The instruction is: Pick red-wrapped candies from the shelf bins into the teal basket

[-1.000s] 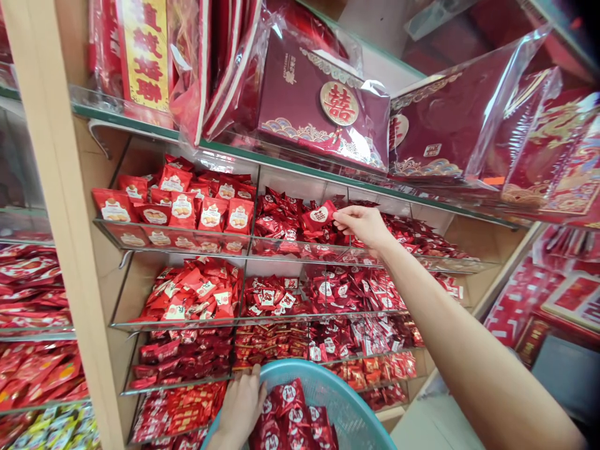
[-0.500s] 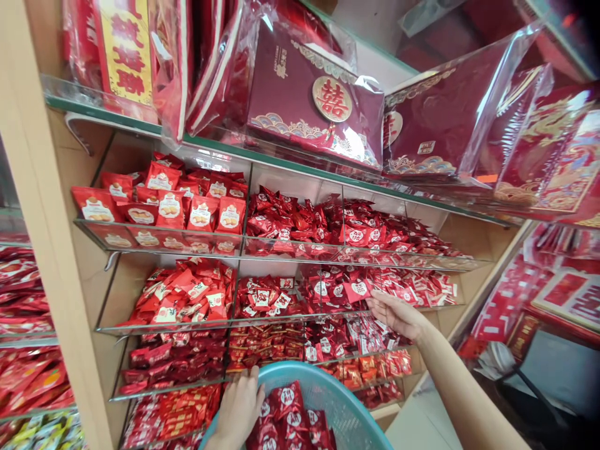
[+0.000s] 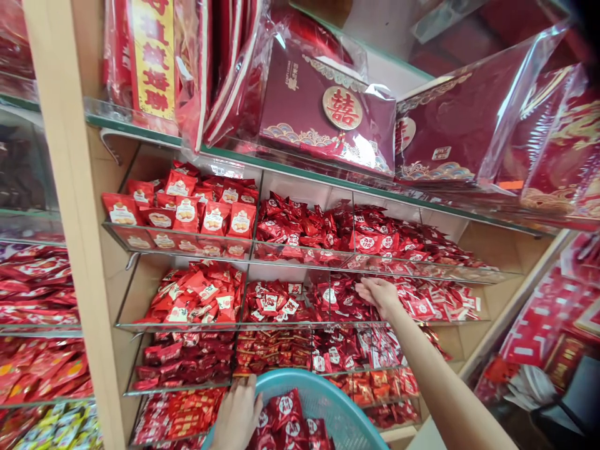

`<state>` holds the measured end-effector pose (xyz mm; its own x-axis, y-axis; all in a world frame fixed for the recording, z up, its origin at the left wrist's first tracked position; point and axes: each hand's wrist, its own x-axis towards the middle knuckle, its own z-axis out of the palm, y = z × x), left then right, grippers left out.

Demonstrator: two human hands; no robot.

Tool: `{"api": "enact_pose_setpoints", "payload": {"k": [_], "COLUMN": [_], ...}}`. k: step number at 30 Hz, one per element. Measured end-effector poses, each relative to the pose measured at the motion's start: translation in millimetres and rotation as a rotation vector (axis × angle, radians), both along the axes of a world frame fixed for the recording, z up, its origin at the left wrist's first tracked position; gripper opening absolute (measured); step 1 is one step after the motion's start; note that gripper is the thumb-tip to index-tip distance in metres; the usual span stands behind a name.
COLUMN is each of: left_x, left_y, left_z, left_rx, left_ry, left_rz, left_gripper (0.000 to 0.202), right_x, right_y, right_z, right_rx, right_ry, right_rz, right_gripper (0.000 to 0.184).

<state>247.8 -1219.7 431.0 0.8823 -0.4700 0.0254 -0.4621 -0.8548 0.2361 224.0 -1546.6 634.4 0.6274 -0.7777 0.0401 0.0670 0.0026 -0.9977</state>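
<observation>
A light-blue plastic basket [image 3: 300,377] is at the bottom of the head view, with several dark red wrapped packets [image 3: 291,417] in it. My left hand [image 3: 238,412] grips the basket's left rim, the thumb on the inner side. My right hand [image 3: 379,296] reaches to a middle shelf, in front of dark red packets with pale round labels [image 3: 330,296]. Its fingers are stretched out, slightly bent and pointing left, with no packet visible in them. The fingertips are close to the packets; whether they touch cannot be made out.
Glass-fronted shelves [image 3: 187,325] with dividers hold piles of small red packets. Above, a glass shelf [image 3: 300,167] carries maroon gift bags [image 3: 300,94] in clear plastic. A wooden upright [image 3: 70,237] stands at left, with more packet shelves beyond it. Red goods [image 3: 529,325] are at right.
My right hand has moved from beside a pink-red packet with a heart-shaped label and risen slightly; that packet no longer shows at its fingertips. The view has swung left. My left hand stays on the basket.
</observation>
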Motion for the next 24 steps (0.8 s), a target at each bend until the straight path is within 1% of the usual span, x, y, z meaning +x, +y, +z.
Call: {"api": "enact_pose_setpoints", "payload": {"k": [3, 4, 6, 8, 9, 10, 11, 13, 15, 17, 19, 21, 22, 24], "left_x": [0.4, 0.3, -0.3, -1.5, -2.1, -2.8, -3.3, -3.8, -3.9, -3.8, -3.8, -3.9, -3.8, -3.1], "left_y": [-1.7, -2.7, -5.1, -7.4, -8.5, -9.5, -10.5, -12.1, -13.3, -13.5, -12.7, -10.8, -9.6, -6.8], "left_z": [-1.1, -0.9, 0.2, 2.2, 3.2, 4.0, 4.5, 4.5, 3.6, 2.7, 2.1, 1.9, 1.8, 1.3], "left_rx": [-0.01, -0.013, -0.014, -0.008, -0.004, 0.001, 0.002, -0.009, -0.033, -0.046, -0.04, -0.025, -0.018, -0.012], "left_ry": [0.007, 0.005, 0.004, 0.011, 0.015, 0.016, 0.01, -0.01, -0.022, -0.015, 0.003, 0.015, 0.019, 0.023], "left_rz": [0.005, 0.005, 0.001, -0.008, -0.013, -0.019, -0.023, -0.03, -0.04, -0.047, -0.051, -0.048, -0.042, -0.026], "left_gripper": [0.045, 0.044, 0.044, 0.044, 0.044, 0.045, 0.045, 0.044, 0.044, 0.043, 0.044, 0.045, 0.045, 0.045], "right_x": [-11.5, -16.8, -28.4, -39.4, -43.7, -46.5, -47.7, -44.2, -32.7, -15.2, 4.6, 22.5, 29.7, 39.6], "right_y": [1.8, 3.2, 9.9, 23.4, 32.2, 41.8, 51.4, 68.6, 81.1, 89.3, 95.6, 101.7, 104.8, 110.0], "right_z": [3.5, 6.6, 16.7, 32.4, 42.2, 52.9, 64.2, 87.4, 108.7, 126.0, 138.1, 145.3, 147.4, 150.2], "right_rx": [-0.132, -0.214, -0.463, -0.747, -0.86, -0.941, -1.011, -1.157, -1.302, -1.404, -1.458, -1.481, -1.49, -1.513], "right_ry": [-0.013, -0.022, -0.043, -0.089, -0.126, -0.17, -0.203, -0.203, -0.119, -0.016, 0.067, 0.143, 0.178, 0.227], "right_rz": [-0.08, -0.128, -0.279, -0.429, -0.463, -0.459, -0.421, -0.282, -0.106, 0.075, 0.224, 0.331, 0.368, 0.4], "right_gripper": [0.015, 0.016, 0.022, 0.027, 0.028, 0.028, 0.027, 0.023, 0.017, 0.013, 0.013, 0.017, 0.017, 0.012]}}
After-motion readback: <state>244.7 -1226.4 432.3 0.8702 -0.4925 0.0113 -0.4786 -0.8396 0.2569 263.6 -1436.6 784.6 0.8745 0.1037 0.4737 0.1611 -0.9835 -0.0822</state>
